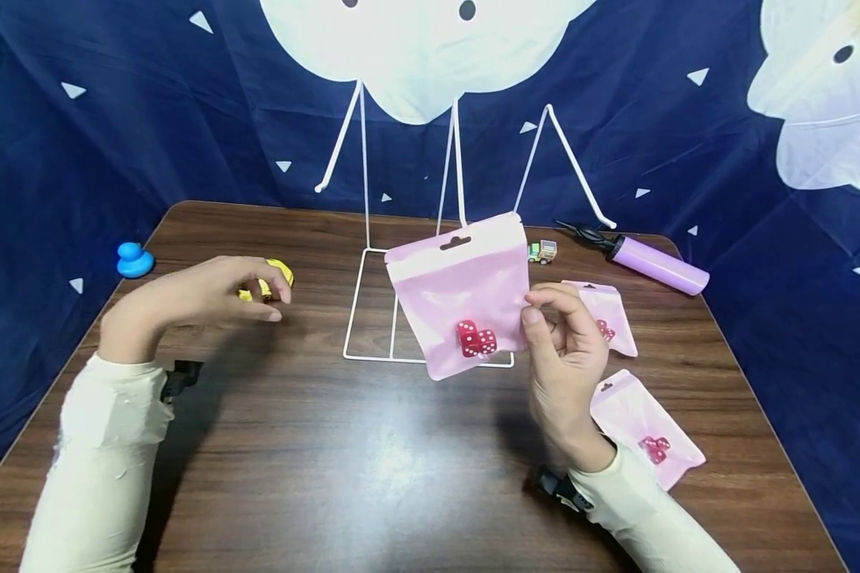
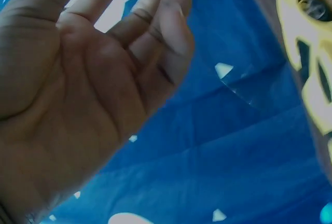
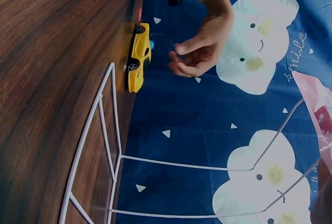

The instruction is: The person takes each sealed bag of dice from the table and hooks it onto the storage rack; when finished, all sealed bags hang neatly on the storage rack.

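My right hand [image 1: 569, 358] pinches the right edge of a pink zip bag [image 1: 466, 286] between thumb and fingers, holding it up in front of a white wire rack [image 1: 369, 306]. Red dice [image 1: 475, 340] show through the bag's lower part, and a hang slot is cut near its top. My left hand [image 1: 208, 294] hovers over the left side of the table, fingers loosely bent with nothing in them. Behind its fingers a yellow toy car [image 3: 138, 58] stands on the table, partly hidden in the head view.
On the right lie two more pink bags with dice, one nearer [image 1: 645, 422] and one farther [image 1: 612, 306]. A purple hand pump [image 1: 659, 265] and a small toy truck [image 1: 542, 251] sit at the back. A blue rubber duck [image 1: 134, 261] is at the far left edge.
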Tool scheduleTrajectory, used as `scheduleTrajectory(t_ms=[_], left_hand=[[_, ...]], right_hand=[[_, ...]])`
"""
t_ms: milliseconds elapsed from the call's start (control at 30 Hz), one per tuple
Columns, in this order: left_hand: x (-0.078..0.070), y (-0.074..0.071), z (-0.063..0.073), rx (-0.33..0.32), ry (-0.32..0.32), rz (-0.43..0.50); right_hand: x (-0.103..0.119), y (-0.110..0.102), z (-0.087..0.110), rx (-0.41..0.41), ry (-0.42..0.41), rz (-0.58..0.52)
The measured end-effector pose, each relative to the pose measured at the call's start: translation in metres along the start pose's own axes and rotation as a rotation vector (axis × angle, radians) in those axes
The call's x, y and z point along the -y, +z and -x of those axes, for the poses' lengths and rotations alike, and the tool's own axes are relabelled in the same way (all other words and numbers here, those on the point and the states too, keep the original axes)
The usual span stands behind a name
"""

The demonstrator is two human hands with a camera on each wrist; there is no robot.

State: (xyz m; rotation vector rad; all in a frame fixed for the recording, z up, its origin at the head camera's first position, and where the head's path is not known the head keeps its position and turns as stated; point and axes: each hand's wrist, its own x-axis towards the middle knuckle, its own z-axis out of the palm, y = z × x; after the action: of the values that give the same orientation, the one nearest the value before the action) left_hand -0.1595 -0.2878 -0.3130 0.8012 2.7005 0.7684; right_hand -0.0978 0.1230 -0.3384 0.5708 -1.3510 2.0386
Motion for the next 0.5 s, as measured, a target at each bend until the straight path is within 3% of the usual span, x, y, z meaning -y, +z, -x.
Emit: scheduleTrajectory(t_ms=[200, 500], left_hand=[[-0.005, -0.02, 0.021, -0.087, -0.093, -0.14], [-0.006, -0.038, 0.043, -0.156, -0.159, -0.141]], right_hand=[[-0.002, 0.002, 0.003, -0.002, 0.007, -0.002], [-0.003, 0.009, 0.002, -0.003, 0.005, -0.014]])
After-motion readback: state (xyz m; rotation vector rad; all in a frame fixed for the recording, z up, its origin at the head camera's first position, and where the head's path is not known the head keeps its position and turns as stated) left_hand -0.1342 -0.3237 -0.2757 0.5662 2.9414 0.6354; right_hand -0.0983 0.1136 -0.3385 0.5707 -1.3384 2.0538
